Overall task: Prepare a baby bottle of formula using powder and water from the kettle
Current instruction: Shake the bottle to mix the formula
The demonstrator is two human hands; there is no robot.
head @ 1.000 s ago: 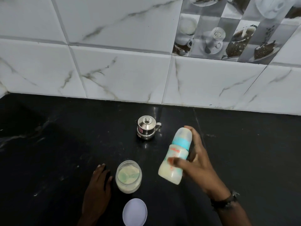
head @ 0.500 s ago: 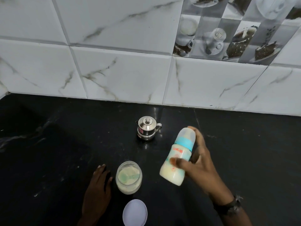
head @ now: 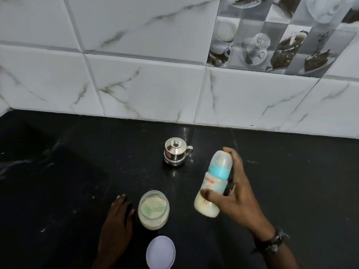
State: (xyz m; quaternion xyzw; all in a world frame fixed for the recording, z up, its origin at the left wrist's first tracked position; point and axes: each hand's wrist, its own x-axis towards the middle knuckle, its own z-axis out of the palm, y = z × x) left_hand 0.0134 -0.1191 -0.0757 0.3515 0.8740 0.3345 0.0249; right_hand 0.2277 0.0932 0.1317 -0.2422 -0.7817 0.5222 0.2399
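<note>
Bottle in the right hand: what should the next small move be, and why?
Probably keep shaking briefly, then stand it on the counter. The capped bottle, gripped tilted by the right hand, already holds milky liquid. The powder jar is open, its lid lying beside it.

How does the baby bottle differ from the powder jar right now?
The bottle is capped and closed; the jar is open, its lid lying on the counter in front of it.
The right hand holds the bottle tilted above the counter; the jar stands upright on it, with the left hand resting beside it.
The bottle is tall and narrow, the jar short and wide.
Both are see-through with pale contents.
</note>
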